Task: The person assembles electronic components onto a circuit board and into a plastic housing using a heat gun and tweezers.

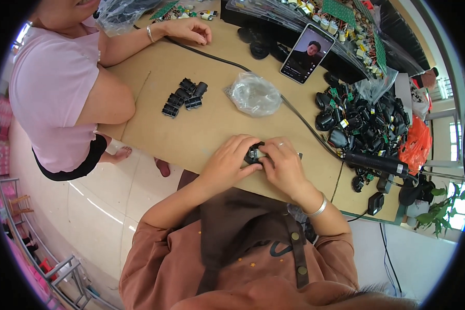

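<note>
Near the table's front edge, a small black plastic part (254,154) with a pale piece in it sits between my hands. My left hand (232,160) grips it from the left, thumb and fingers closed around its side. From the right, my right hand (282,164) closes its fingertips on the same part, partly hiding it. Ahead of my hands lies a clear plastic bag (255,95) with small bits at its left end. Several black plastic housings (183,97) lie grouped farther left.
A large pile of black parts with green boards (364,126) covers the right side, beside a black cylindrical electric tool (374,161) and its cable. A phone (308,53) leans at the back before trays of components. A person in pink (57,88) rests an arm on the table's left.
</note>
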Demonstrator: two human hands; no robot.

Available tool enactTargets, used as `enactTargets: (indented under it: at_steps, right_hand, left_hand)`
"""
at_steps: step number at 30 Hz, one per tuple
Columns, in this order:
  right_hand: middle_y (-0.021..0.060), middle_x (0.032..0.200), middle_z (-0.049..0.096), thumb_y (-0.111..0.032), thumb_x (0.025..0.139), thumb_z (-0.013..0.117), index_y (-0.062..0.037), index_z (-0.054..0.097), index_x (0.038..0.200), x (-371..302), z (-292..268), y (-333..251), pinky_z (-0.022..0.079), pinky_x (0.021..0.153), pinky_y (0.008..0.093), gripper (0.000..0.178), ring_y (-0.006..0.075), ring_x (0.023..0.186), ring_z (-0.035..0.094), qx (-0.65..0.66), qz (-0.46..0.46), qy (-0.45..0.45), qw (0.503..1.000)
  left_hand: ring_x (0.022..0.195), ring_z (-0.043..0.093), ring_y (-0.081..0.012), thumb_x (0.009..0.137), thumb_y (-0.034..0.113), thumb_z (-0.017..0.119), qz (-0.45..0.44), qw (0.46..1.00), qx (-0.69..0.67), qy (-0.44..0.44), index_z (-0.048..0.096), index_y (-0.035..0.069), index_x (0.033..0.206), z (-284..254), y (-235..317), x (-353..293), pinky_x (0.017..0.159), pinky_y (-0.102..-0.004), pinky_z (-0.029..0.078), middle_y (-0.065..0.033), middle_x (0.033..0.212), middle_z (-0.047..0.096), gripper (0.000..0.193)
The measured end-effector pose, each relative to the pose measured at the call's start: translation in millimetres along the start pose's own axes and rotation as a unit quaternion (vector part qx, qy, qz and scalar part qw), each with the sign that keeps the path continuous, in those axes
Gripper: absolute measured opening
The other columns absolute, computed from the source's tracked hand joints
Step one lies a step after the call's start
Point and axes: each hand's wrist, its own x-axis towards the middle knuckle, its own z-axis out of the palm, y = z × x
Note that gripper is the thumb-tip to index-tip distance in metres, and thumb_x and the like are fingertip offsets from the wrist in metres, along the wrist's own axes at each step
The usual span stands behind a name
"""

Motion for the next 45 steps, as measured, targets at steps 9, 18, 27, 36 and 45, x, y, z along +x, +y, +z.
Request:
enactTargets:
  at_steps: [9, 18, 27, 36, 45]
  right_hand:
    - [0.0133, 0.096, 0.052, 0.0, 0.069, 0.064, 0.0008, 0.057, 0.088, 9.2, -9.7, -7.7, 0.047, 0.074, 0.039, 0.02, 0.0306, 0.09, 0.052, -0.108, 0.015, -0.111, 0.988]
    - [0.0116, 0.097, 0.055, -0.008, 0.069, 0.061, 0.0022, 0.06, 0.096, 1.3, -8.8, -15.0, 0.045, 0.08, 0.0375, 0.03, 0.0276, 0.094, 0.053, -0.166, -0.097, -0.059, 0.98]
    - [0.0151, 0.103, 0.054, -0.005, 0.07, 0.058, 0.0011, 0.061, 0.098, 0.9, -23.2, -12.2, 0.039, 0.09, 0.0396, 0.029, 0.0295, 0.1, 0.051, -0.128, -0.1, -0.078, 0.984]
    - [0.0145, 0.106, 0.058, -0.001, 0.083, 0.054, 0.0018, 0.061, 0.099, -62.1, -69.0, 21.4, 0.041, 0.09, 0.0326, 0.017, 0.0254, 0.101, 0.055, 0.025, 0.15, 0.255, 0.955]
    - [0.0135, 0.093, 0.062, 0.002, 0.082, 0.057, 0.0013, 0.063, 0.091, -57.3, -60.1, 8.0, 0.046, 0.079, 0.0299, 0.011, 0.0254, 0.089, 0.06, 0.05, 0.146, 0.233, 0.96]
  left_hand:
    - [0.106, 0.051, -0.031, 0.067, 0.017, 0.076, -0.01, 1.0, -0.012, 0.0, 0.049, 0.005, 0.113, -1.2, 0.1, -0.8, 0.087, -0.0385, 0.043, -0.0118, 0.111, 0.055, 0.055]
    - [0.106, 0.051, -0.0311, 0.065, 0.012, 0.076, -0.018, 0.999, -0.029, 0.007, 0.05, 0.004, 0.112, -3.1, -4.7, 0.3, 0.088, -0.0384, 0.043, -0.012, 0.111, 0.055, 0.054]
    - [0.111, 0.048, -0.033, 0.067, 0.011, 0.074, -0.01, 0.999, 0.002, 0.044, 0.05, 0.004, 0.117, -16.7, -3.3, 3.6, 0.094, -0.039, 0.04, -0.0139, 0.116, 0.052, 0.055]
    - [0.098, 0.049, -0.0275, 0.072, 0.02, 0.071, -0.056, 0.943, 0.298, 0.135, 0.068, 0.005, 0.092, -100.6, -71.7, 40.2, 0.085, -0.0388, 0.041, -0.0089, 0.101, 0.056, 0.026]
    - [0.1, 0.053, -0.0255, 0.07, 0.023, 0.068, -0.178, 0.892, 0.415, -0.028, 0.067, 0.007, 0.087, -92.3, -63.3, 90.3, 0.083, -0.0388, 0.044, -0.0092, 0.101, 0.058, 0.024]
